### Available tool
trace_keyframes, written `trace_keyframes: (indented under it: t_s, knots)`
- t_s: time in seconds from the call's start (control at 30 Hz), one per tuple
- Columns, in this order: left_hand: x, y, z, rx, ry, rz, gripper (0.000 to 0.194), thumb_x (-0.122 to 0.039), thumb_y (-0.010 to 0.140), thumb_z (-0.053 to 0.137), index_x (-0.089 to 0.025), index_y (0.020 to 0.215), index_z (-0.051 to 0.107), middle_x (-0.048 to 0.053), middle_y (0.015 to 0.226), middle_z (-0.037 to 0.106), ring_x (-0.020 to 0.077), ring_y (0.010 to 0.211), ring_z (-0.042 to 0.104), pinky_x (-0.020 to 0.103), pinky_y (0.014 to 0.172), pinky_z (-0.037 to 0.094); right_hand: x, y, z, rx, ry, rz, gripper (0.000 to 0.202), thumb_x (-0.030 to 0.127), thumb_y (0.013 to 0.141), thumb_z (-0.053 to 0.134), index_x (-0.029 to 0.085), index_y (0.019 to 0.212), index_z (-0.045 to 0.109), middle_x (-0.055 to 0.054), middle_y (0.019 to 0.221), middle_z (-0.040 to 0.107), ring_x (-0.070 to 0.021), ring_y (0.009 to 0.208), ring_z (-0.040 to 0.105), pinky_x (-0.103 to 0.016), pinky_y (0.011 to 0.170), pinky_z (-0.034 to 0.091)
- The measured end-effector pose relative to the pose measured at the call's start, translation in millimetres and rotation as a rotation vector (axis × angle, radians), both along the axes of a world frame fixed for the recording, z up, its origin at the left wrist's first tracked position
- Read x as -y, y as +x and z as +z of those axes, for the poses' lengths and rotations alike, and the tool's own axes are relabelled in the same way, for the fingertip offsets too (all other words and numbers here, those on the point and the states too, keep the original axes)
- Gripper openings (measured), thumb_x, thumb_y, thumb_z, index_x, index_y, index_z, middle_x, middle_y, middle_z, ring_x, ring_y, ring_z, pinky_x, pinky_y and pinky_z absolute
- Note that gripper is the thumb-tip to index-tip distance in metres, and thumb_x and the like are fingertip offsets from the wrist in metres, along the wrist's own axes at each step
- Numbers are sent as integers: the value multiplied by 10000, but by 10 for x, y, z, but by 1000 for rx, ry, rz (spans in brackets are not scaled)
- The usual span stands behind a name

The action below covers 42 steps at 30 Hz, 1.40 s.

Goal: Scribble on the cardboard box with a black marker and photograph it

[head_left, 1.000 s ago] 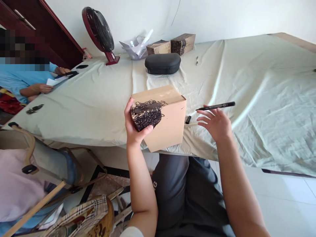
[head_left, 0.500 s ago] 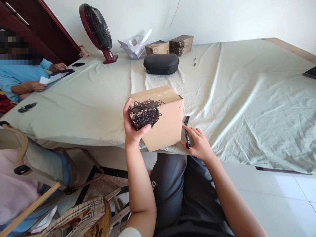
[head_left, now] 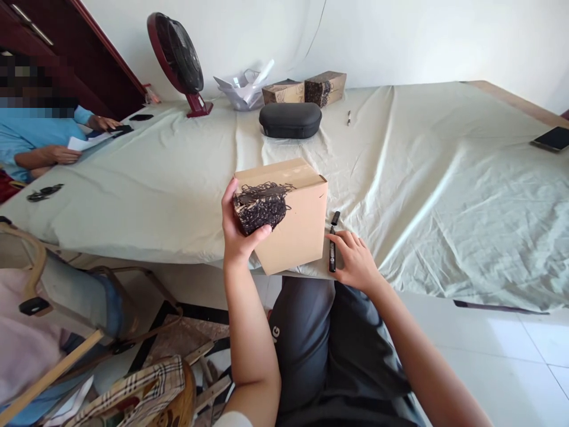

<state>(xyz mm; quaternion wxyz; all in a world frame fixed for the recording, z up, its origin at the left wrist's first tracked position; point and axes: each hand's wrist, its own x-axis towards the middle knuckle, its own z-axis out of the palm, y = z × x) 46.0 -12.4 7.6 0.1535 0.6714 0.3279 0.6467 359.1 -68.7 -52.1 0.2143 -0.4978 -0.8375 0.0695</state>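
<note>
A cardboard box [head_left: 297,228] stands at the near edge of the cloth-covered table [head_left: 178,201], one corner covered with dense black scribble [head_left: 262,210]. My left hand [head_left: 237,234] grips that corner, fingers behind the box and thumb on its near face. Right of the box lies a black marker [head_left: 332,252], its tip toward the black cap [head_left: 335,218], which sits just beyond it. My right hand [head_left: 355,261] is beside the marker, with its thumb and fingers around the barrel.
Farther back are a black case [head_left: 290,121], two scribbled boxes [head_left: 326,89], a clear plastic basket [head_left: 242,98], a fan [head_left: 178,56] and a small pen [head_left: 349,118]. A person in blue [head_left: 42,139] holds papers at left. A phone [head_left: 552,139] lies far right.
The marker's barrel now shows apart from its cap, with its tip visible between them. My right hand has shifted slightly down. The view has tilted a little; my left hand keeps its hold.
</note>
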Motion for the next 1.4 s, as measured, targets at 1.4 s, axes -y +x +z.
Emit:
trace_keyframes:
  t_s: [1.4]
  knots:
    - [-2,-30,-3,12,-12,1,1127,-763,684,895,-407,1626,390,101,1590,518,387,1426,606,596,1206,531,-34,-16,3,93,-53,-105,656,246,947,484,187,1599,522,-201,1446,598,-392,1327,583,-528,1031,525]
